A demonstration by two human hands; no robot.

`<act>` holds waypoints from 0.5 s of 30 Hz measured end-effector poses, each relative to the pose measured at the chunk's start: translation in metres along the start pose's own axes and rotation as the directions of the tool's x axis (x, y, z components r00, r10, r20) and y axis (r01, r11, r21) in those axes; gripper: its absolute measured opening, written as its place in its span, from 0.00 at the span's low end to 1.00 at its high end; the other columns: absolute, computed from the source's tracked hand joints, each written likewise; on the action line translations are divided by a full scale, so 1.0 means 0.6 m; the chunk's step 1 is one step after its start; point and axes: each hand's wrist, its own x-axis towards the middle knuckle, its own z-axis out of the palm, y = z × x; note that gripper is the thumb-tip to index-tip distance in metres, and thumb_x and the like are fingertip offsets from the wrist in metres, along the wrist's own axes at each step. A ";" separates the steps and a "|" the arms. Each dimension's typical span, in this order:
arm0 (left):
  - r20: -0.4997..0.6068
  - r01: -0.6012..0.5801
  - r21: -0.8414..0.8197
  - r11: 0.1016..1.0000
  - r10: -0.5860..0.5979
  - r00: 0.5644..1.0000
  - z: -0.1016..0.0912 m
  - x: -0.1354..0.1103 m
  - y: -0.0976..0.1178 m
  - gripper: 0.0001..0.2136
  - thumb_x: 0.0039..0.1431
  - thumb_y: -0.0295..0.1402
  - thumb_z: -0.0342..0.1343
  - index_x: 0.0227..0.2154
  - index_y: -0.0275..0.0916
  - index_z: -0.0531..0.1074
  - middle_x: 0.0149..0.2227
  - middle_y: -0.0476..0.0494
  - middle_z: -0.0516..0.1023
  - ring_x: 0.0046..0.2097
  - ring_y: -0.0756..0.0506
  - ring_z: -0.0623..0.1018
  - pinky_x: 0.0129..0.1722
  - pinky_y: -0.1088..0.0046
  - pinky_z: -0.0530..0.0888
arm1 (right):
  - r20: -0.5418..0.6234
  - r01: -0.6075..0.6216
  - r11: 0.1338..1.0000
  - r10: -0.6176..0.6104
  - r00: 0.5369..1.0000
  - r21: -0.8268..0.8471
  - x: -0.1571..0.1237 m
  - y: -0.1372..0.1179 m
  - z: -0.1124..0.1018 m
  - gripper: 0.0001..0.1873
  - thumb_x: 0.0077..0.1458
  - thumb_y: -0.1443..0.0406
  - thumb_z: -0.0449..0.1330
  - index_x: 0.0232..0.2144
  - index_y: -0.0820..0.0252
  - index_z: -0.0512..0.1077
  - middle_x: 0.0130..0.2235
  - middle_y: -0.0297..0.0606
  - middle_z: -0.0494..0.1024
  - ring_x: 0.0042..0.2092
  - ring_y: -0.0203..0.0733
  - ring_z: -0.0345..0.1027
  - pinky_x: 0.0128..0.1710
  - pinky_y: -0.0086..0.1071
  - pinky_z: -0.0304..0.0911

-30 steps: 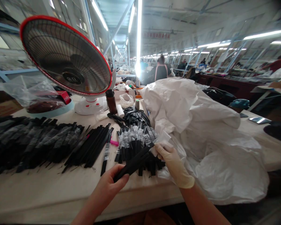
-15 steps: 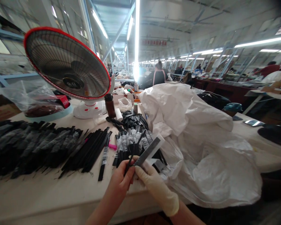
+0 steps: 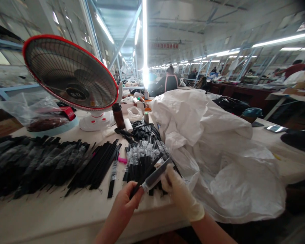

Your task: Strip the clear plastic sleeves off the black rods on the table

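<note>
Over the broad cream cloth-covered table (image 3: 53, 215), both forearms are slanting inward and away from the body, while the flat, narrow black strips (image 3: 147, 172) and clear plastic film (image 3: 156, 175) are lying between the hands, long axes running diagonally up to the right. The bare left hand (image 3: 128, 200) is pinching their lower ends between thumb and fingers; the pale-gloved right hand (image 3: 179, 189) is curling, blurred, at the film's upper end, its grip impossible to tell.

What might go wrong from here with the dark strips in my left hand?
The dark strips splay apart beyond your left hand, so one might slip out. The crumpled white sheeting lies close to your gloved right hand and could get in its way.
</note>
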 end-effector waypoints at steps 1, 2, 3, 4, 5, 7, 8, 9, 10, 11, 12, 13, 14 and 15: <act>0.010 0.004 0.002 1.000 -0.004 1.000 0.000 -0.002 -0.003 0.14 0.53 0.44 0.54 0.22 0.39 0.64 0.16 0.57 0.59 0.19 0.54 0.58 0.18 0.80 0.55 | -0.045 0.023 0.999 -0.022 0.999 0.029 0.002 -0.003 -0.002 0.22 0.45 0.46 0.62 0.30 0.58 0.73 0.15 0.24 0.54 0.18 0.29 0.41 0.17 0.28 0.39; 0.012 0.010 -0.010 1.000 -0.010 1.000 0.001 -0.003 -0.006 0.14 0.53 0.44 0.54 0.23 0.39 0.64 0.16 0.58 0.59 0.19 0.54 0.58 0.18 0.79 0.55 | -0.062 0.017 0.999 -0.014 0.998 0.049 0.003 -0.003 -0.002 0.22 0.45 0.46 0.62 0.30 0.58 0.73 0.15 0.24 0.52 0.18 0.29 0.39 0.16 0.28 0.37; 0.009 0.016 -0.034 0.999 -0.016 1.000 0.002 -0.003 -0.009 0.14 0.53 0.45 0.53 0.24 0.39 0.65 0.15 0.58 0.59 0.18 0.54 0.58 0.17 0.79 0.54 | -0.037 -0.027 0.998 0.029 0.999 0.051 0.004 0.000 0.000 0.22 0.44 0.46 0.62 0.29 0.58 0.73 0.14 0.23 0.51 0.17 0.29 0.38 0.16 0.28 0.36; 0.000 0.022 -0.057 0.998 -0.022 1.000 0.003 0.000 -0.012 0.14 0.53 0.47 0.53 0.25 0.40 0.65 0.15 0.58 0.59 0.17 0.54 0.57 0.16 0.79 0.54 | 0.011 -0.080 0.996 0.079 0.997 0.036 0.004 0.006 0.004 0.23 0.43 0.45 0.63 0.28 0.58 0.73 0.14 0.23 0.51 0.17 0.29 0.38 0.16 0.28 0.35; -0.011 0.026 -0.069 0.997 -0.027 1.000 0.002 0.005 -0.013 0.15 0.53 0.48 0.52 0.26 0.40 0.65 0.14 0.59 0.60 0.16 0.54 0.57 0.16 0.79 0.53 | 0.052 -0.115 0.993 0.114 0.992 0.013 0.004 0.012 0.006 0.23 0.42 0.45 0.63 0.27 0.59 0.73 0.13 0.23 0.51 0.16 0.29 0.39 0.16 0.28 0.35; -0.041 0.034 -0.056 0.998 -0.036 0.998 -0.005 0.026 -0.012 0.16 0.52 0.49 0.53 0.25 0.39 0.65 0.14 0.58 0.61 0.15 0.55 0.58 0.15 0.79 0.54 | 0.061 -0.093 0.996 0.092 0.994 0.007 0.005 0.018 0.006 0.22 0.44 0.46 0.62 0.27 0.59 0.74 0.14 0.25 0.54 0.17 0.29 0.42 0.16 0.28 0.39; -0.061 0.040 -0.039 0.998 -0.042 0.997 -0.012 0.042 -0.010 0.16 0.52 0.49 0.53 0.24 0.39 0.64 0.14 0.58 0.63 0.15 0.54 0.60 0.15 0.79 0.56 | 0.042 -0.052 0.998 0.050 0.998 0.030 0.007 0.016 0.003 0.19 0.45 0.48 0.63 0.30 0.57 0.75 0.15 0.26 0.57 0.18 0.30 0.46 0.17 0.27 0.43; -0.091 0.047 -0.024 0.999 -0.049 0.995 -0.020 0.060 -0.007 0.16 0.52 0.48 0.53 0.24 0.39 0.64 0.15 0.56 0.65 0.16 0.54 0.63 0.16 0.80 0.58 | 0.020 -0.012 0.998 0.011 1.000 0.066 0.010 0.010 -0.003 0.17 0.45 0.50 0.64 0.32 0.56 0.75 0.17 0.27 0.61 0.19 0.30 0.50 0.18 0.27 0.47; -0.124 0.055 -0.017 0.998 -0.057 0.991 -0.027 0.082 -0.003 0.15 0.54 0.46 0.52 0.26 0.38 0.65 0.17 0.55 0.67 0.17 0.54 0.65 0.16 0.80 0.60 | 0.005 0.012 0.994 -0.013 1.000 0.110 0.015 0.002 -0.010 0.17 0.45 0.52 0.65 0.35 0.54 0.75 0.20 0.28 0.66 0.21 0.31 0.55 0.20 0.27 0.52; -0.151 0.068 -0.017 0.998 -0.070 0.986 -0.034 0.104 0.001 0.13 0.55 0.44 0.52 0.29 0.38 0.66 0.20 0.54 0.70 0.19 0.54 0.68 0.17 0.80 0.62 | -0.001 0.014 0.988 -0.014 1.000 0.151 0.022 -0.006 -0.017 0.18 0.44 0.53 0.66 0.37 0.53 0.75 0.23 0.30 0.71 0.23 0.32 0.60 0.23 0.27 0.56; -0.164 0.086 -0.019 0.996 -0.088 0.983 -0.038 0.127 0.006 0.12 0.58 0.42 0.51 0.32 0.37 0.66 0.22 0.53 0.71 0.20 0.53 0.70 0.18 0.80 0.65 | 0.001 0.006 0.984 -0.006 1.000 0.180 0.029 -0.013 -0.024 0.19 0.43 0.53 0.66 0.38 0.52 0.75 0.28 0.32 0.75 0.27 0.34 0.65 0.26 0.29 0.60; -0.154 0.109 -0.016 0.994 -0.110 0.982 -0.040 0.150 0.009 0.11 0.59 0.40 0.50 0.34 0.36 0.67 0.24 0.52 0.72 0.22 0.53 0.71 0.20 0.79 0.67 | 0.006 -0.003 0.982 0.002 1.000 0.187 0.036 -0.019 -0.030 0.20 0.43 0.52 0.65 0.38 0.52 0.75 0.32 0.35 0.77 0.31 0.37 0.68 0.30 0.31 0.63; -0.134 0.132 -0.006 0.991 -0.131 0.982 -0.039 0.170 0.012 0.10 0.61 0.39 0.50 0.34 0.36 0.68 0.25 0.51 0.73 0.23 0.53 0.72 0.21 0.78 0.69 | 0.005 -0.004 0.985 0.004 1.000 0.172 0.042 -0.022 -0.037 0.21 0.44 0.49 0.64 0.38 0.53 0.75 0.36 0.38 0.78 0.35 0.41 0.70 0.34 0.34 0.64; -0.109 0.151 0.012 0.988 -0.149 0.983 -0.038 0.187 0.013 0.11 0.62 0.38 0.50 0.34 0.35 0.68 0.26 0.51 0.73 0.23 0.53 0.72 0.22 0.77 0.70 | -0.001 0.003 0.991 -0.003 1.000 0.137 0.047 -0.023 -0.043 0.22 0.45 0.46 0.62 0.36 0.54 0.76 0.37 0.40 0.79 0.38 0.43 0.71 0.37 0.36 0.64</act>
